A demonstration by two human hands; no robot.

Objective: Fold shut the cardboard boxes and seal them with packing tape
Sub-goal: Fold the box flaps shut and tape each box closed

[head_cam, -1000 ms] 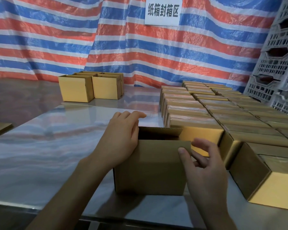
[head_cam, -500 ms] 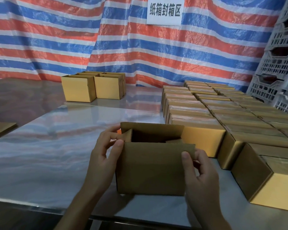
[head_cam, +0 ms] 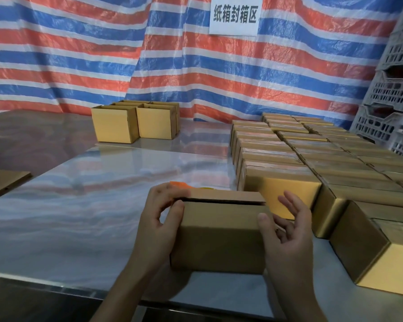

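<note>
At the left edge of the frame a flat cardboard sheet (head_cam: 5,182) lies on the shiny table (head_cam: 79,217). Up and left of the middle stand some open boxes (head_cam: 113,124).

Low in the middle, my left hand (head_cam: 158,219) grips the left end of the cardboard box (head_cam: 221,235), with the fingers curled over the top and the thumb on the front. The box sits on the table near the front edge. Its top flaps are down, but a dark gap shows between them.

Something orange (head_cam: 179,184) peeks out behind it. I cannot tell if that is the tape.

My right hand (head_cam: 289,233) is wide open. Only the thumb touches the box front, and the fingers are spread beside its right end.

Rows of shut boxes (head_cam: 289,154) fill the right side.

I think the flaps could pop up, because only one hand holds them. Then the tape would go on crooked.
</note>
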